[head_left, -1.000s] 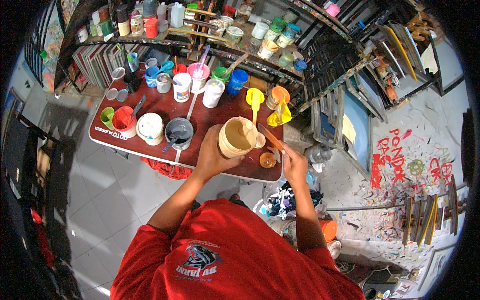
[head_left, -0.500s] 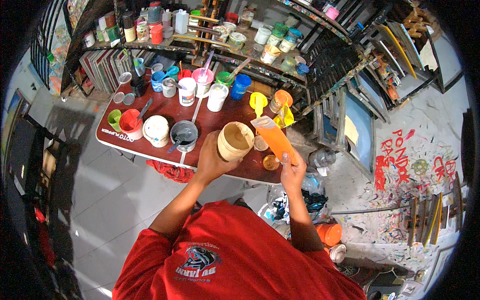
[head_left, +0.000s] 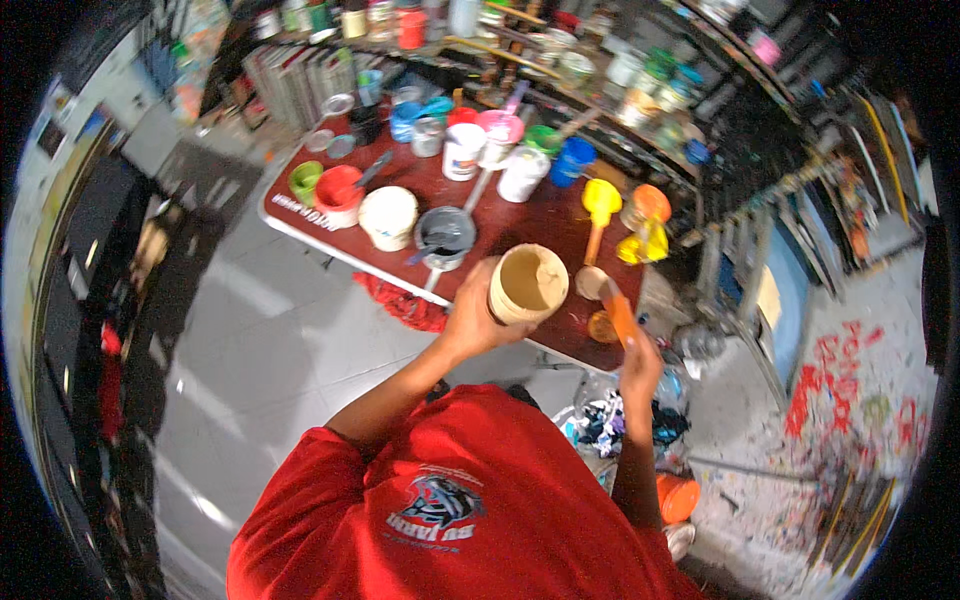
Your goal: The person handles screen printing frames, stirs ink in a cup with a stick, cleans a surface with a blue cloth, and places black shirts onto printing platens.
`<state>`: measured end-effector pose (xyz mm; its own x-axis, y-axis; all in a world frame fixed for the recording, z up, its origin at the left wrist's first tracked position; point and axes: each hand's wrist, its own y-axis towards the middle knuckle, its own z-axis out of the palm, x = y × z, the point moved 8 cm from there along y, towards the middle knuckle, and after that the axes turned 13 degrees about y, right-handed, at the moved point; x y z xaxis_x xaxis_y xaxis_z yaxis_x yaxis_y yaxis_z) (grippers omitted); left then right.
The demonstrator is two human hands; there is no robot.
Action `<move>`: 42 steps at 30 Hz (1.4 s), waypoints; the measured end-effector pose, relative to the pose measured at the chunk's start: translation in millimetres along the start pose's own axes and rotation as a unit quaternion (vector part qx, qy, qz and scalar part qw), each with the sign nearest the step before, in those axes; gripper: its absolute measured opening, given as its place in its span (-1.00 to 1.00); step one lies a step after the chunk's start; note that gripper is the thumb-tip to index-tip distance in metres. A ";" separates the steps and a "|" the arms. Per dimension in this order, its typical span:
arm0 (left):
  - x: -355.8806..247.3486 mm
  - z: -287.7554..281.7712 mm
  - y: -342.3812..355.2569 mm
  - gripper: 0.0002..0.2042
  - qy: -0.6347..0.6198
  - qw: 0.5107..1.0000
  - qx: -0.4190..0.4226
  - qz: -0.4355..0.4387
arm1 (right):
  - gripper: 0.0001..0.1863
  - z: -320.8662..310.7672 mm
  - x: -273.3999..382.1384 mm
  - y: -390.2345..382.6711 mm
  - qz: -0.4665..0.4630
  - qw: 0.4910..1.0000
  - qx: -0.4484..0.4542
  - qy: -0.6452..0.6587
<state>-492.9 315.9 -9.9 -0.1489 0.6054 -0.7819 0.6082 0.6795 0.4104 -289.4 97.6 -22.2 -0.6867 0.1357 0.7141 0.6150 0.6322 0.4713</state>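
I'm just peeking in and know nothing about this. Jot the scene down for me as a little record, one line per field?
Left hand: wrapped around a beige tub, open top visible
Right hand: holding an orange flat tool, apart from the tub
Table: dark red top, pale edge
Left of beige tub: grey tub with dark contents
Table's left end: green cup, red tub
Clothing: red shirt
Image quality: somewhat blurred
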 end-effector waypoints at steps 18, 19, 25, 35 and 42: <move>304.5 -293.7 -151.5 -0.45 0.084 0.897 -0.331 -0.279 | -0.59 59.8 -95.8 -127.1 0.236 0.958 0.032 0.162; 331.7 -313.5 -136.0 -0.44 0.102 0.898 -0.320 -0.284 | -0.59 65.5 -97.9 -129.1 0.274 0.944 0.014 0.184; 485.7 -378.3 -6.9 -0.35 0.111 0.936 -0.203 -0.265 | -0.61 124.5 -73.7 -159.6 0.421 0.854 -0.151 0.268; 698.4 -325.8 114.7 -0.19 0.085 0.967 0.034 -0.239 | -0.62 223.7 53.1 -233.4 0.546 0.687 -0.376 0.298; 693.2 -307.6 135.8 -0.10 0.253 0.938 0.106 -0.213 | -0.63 256.9 128.8 -268.7 0.571 0.633 -0.442 0.279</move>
<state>-753.3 955.4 -351.8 -0.7319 0.4541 -0.5081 0.5432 0.8390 -0.0325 -642.6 141.2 -189.8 0.4940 -0.3271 0.8056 0.7327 -0.3423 -0.5882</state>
